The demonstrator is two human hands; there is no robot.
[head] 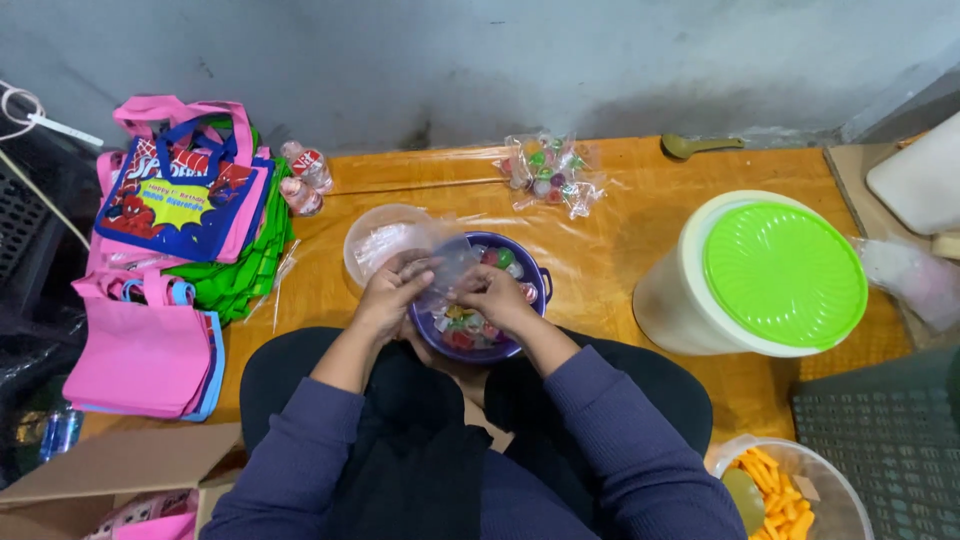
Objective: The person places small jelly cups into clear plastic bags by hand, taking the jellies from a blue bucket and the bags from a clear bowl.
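Note:
A purple bowl (530, 272) full of small coloured jelly cups sits on the orange floor mat in front of my knees. Both hands meet over it. My left hand (392, 292) and my right hand (494, 293) pinch a small clear plastic bag (452, 262) between them, holding it above the bowl. A clear round container (380, 240) with white contents stands just behind my left hand.
Filled clear bags of jelly cups (550, 172) lie at the back. Stacked pink, blue and green tote bags (180, 230) and two small bottles (304, 180) are at left. A white bucket with green lid (770, 275) stands right, a tub of orange snacks (785, 500) near it, a cardboard box (110, 480) lower left.

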